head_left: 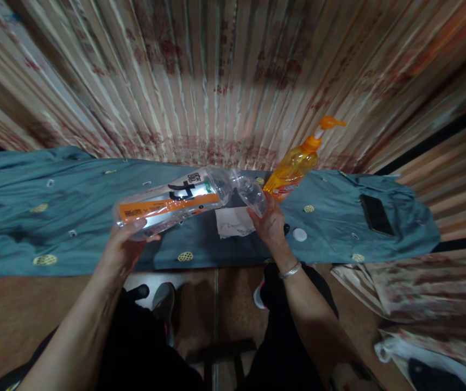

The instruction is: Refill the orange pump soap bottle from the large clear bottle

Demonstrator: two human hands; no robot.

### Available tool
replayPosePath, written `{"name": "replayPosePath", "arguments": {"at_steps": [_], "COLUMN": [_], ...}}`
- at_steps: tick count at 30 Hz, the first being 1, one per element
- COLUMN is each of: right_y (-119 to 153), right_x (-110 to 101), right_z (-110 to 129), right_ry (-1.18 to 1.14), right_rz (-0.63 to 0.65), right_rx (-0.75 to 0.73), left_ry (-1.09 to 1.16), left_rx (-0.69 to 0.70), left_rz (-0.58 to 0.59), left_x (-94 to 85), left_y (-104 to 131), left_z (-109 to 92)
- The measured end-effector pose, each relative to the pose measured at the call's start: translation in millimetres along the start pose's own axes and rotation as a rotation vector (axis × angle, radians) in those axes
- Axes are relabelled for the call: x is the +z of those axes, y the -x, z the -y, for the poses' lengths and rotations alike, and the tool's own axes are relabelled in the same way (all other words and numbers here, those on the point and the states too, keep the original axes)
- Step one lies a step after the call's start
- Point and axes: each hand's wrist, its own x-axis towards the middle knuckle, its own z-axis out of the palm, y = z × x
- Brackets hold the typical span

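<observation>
My left hand (129,241) grips the base end of a large clear plastic bottle (168,203) with an orange, silver and black label. The bottle is tilted nearly on its side, its neck pointing right. Around a smaller clear plastic container (251,193), perhaps a small bottle or a funnel, my right hand (271,220) is closed. The two clear pieces meet at their narrow ends; whether one sits inside the other I cannot tell. Just behind my right hand is a pump bottle (292,168) of orange liquid with an orange pump head.
A narrow bench with a teal patterned cloth (74,206) runs across. On it lie a white paper (233,222), a round white cap (299,234), a small dark object (286,228) and a black phone (376,214). Behind hangs a pleated curtain (200,81).
</observation>
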Motion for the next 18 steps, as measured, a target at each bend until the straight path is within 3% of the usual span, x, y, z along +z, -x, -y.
{"name": "replayPosePath", "arguments": {"at_steps": [18], "right_y": [0.4], "right_x": [0.7], "right_z": [-3.0], "right_ry": [0.073], "right_rz": [-0.021], "right_rx": [-0.035], "left_ry": [-0.032], "left_rx": [-0.100], "left_rz": [-0.075], "left_x": [11.1], "left_y": [6.0], "left_z": [-8.3]}}
